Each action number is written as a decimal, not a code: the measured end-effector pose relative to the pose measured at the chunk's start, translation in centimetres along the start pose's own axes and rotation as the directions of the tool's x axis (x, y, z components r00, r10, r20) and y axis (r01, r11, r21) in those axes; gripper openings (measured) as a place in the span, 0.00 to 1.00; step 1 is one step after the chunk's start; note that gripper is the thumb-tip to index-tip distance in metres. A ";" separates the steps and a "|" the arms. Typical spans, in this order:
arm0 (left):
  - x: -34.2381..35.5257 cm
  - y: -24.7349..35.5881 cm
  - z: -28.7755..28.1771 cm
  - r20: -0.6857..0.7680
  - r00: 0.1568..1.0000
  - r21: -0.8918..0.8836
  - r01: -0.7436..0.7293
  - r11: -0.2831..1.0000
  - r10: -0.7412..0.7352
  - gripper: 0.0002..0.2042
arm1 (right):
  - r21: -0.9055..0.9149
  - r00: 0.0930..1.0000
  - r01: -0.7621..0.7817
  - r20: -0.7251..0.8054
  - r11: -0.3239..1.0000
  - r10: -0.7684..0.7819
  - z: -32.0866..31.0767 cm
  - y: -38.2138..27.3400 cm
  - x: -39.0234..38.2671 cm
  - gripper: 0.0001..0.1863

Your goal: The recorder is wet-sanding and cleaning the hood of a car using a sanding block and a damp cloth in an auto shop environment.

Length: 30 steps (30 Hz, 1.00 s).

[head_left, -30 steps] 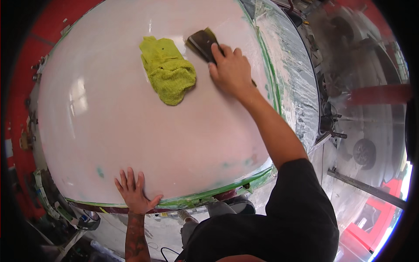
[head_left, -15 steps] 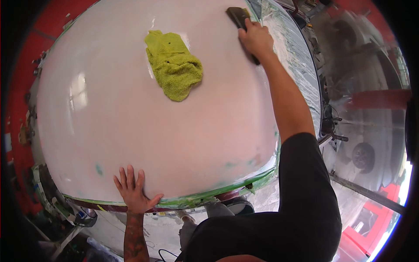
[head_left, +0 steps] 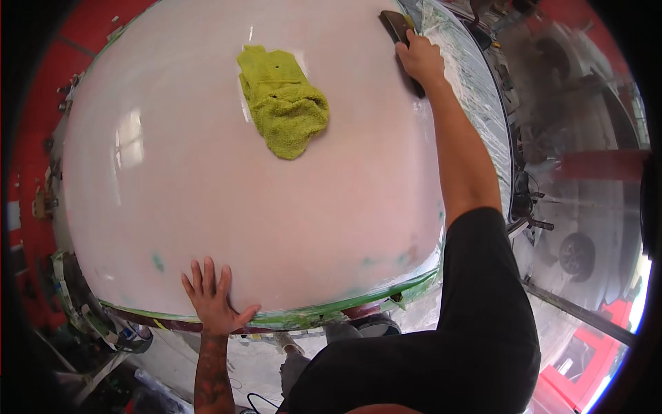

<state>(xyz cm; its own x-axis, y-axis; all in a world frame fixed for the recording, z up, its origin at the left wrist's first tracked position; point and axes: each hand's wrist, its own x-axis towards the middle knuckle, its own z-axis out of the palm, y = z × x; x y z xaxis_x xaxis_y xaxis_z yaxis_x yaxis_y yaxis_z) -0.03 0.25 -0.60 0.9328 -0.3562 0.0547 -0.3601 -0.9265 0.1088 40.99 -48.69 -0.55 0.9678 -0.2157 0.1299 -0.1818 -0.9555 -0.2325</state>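
Note:
A broad pinkish-white car panel (head_left: 289, 221), glossy with dull green patches near its front edge, spreads out before me. At its far right edge, my right hand (head_left: 423, 61) is closed around a long dark sanding block (head_left: 396, 29), which lies against the surface. My fingers and arm cover part of the block, and its underside is hidden. My left hand (head_left: 217, 302) rests flat at the near edge with its fingers spread. A crumpled yellow-green cloth (head_left: 288, 117) lies on the far middle of the panel, left of the block.
Green masking tape (head_left: 296, 319) runs along the panel's near edge. Clear plastic sheeting (head_left: 476, 96) covers the area beyond the right edge. A dark bucket (head_left: 379, 326) stands below the near edge. A plastic-covered car (head_left: 579, 207) is at the right.
My right hand and the sanding block have shifted slightly right, toward the panel's edge. The whole view has turned a little; my left hand stays flat in place.

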 end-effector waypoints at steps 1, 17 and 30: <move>-0.2 0.0 -0.3 0.004 1.000 0.007 0.008 1.000 -0.008 0.48 | 0.007 0.999 0.032 -0.021 0.999 -0.032 0.6 -0.4 -3.0 0.26; 0.1 0.2 -0.2 -0.003 1.000 0.005 -0.019 1.000 0.019 0.48 | -0.066 0.975 0.144 -0.161 0.987 -0.153 0.2 3.0 -4.4 0.27; 0.1 0.2 -0.2 -0.009 1.000 0.026 -0.015 1.000 0.015 0.48 | -0.102 0.897 0.423 -0.091 0.900 -0.432 -1.4 -6.5 -15.7 0.29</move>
<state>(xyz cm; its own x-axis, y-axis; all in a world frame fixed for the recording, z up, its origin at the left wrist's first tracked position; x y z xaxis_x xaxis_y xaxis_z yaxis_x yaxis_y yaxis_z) -0.03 0.05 -0.39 0.9272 -0.3687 0.0657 -0.3733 -0.9241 0.0820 26.72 -39.35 0.25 0.9310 0.2011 0.3045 0.2282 -0.9720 -0.0557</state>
